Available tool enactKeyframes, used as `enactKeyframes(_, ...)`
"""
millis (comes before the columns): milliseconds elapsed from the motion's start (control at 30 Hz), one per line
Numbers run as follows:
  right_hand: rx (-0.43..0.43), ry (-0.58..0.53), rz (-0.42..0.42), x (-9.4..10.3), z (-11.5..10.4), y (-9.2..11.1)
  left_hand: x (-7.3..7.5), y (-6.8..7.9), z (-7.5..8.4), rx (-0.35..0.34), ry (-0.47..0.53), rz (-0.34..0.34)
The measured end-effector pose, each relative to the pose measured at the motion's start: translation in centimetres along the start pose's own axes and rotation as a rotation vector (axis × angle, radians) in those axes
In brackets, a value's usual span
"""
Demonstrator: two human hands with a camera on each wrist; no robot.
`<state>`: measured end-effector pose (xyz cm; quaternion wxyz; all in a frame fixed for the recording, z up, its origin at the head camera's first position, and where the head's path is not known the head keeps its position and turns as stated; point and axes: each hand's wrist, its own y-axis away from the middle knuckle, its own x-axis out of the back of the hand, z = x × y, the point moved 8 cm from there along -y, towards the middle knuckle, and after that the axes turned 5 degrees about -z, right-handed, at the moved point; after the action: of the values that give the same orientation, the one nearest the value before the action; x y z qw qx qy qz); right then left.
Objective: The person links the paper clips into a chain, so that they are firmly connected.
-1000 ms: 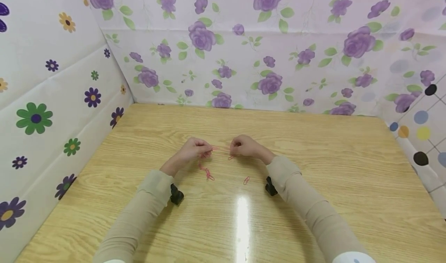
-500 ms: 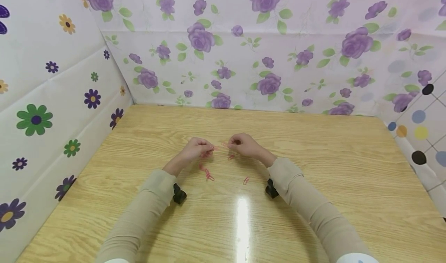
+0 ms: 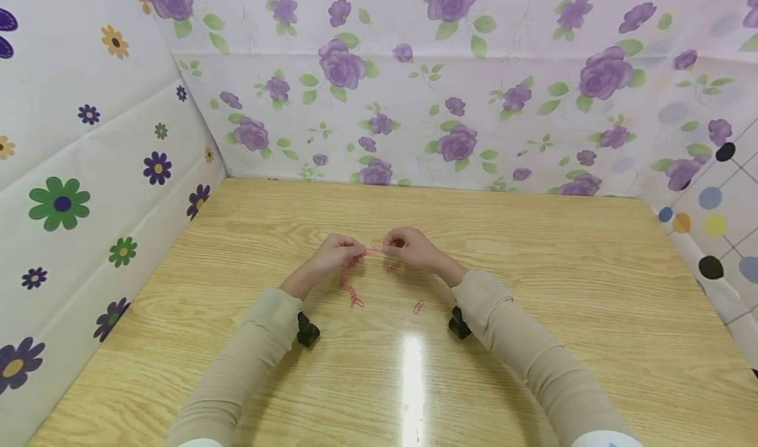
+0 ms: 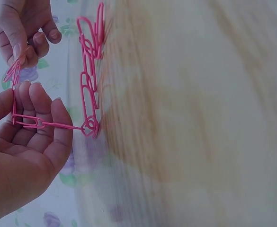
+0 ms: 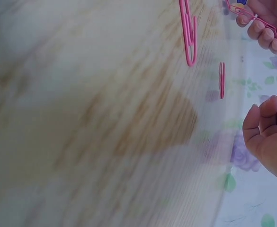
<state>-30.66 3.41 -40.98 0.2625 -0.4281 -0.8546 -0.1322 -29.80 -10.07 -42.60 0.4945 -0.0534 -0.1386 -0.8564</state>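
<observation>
My left hand point(image 3: 334, 256) pinches a pink paper clip near the upper end of a paper clip chain point(image 4: 90, 125). From the thumb and forefinger the chain passes across the other fingers, then lies on the table. My right hand point(image 3: 413, 248) faces it, pinching another pink paper clip point(image 4: 13, 73) between thumb and forefinger. This clip meets the chain's upper end in the left wrist view; whether they are linked I cannot tell. Both hands are held close together above the table, the right hand's other fingers loosely curled.
Two loose pink paper clips lie on the wooden table point(image 3: 533, 269): one point(image 5: 222, 80) below the right hand, another point(image 5: 193, 42) closer to the body. Black wrist cameras point(image 3: 308, 334) hang under both sleeves. Flowered cloth point(image 3: 414, 105) rises behind and at the sides.
The right hand has come slightly left, bringing its clip up to the chain's end, and the left hand has edged right. The gap between the hands has narrowed. The loose clips stay put.
</observation>
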Motion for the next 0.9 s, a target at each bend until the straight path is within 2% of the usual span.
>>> enactKeyframes(333,0.028,0.021,0.001,0.06,-0.28,0.4,-0.05,0.11,0.16,0.006,0.023,0.009)
enactKeyframes(633,0.052,-0.005,-0.008,-0.17,-0.68,0.4,-0.39,0.2,0.34,0.004,0.031,0.003)
enactKeyframes(900,0.059,0.0,-0.011,-0.06,-0.48,0.72,-0.05,0.33,0.24,0.026,0.022,0.032)
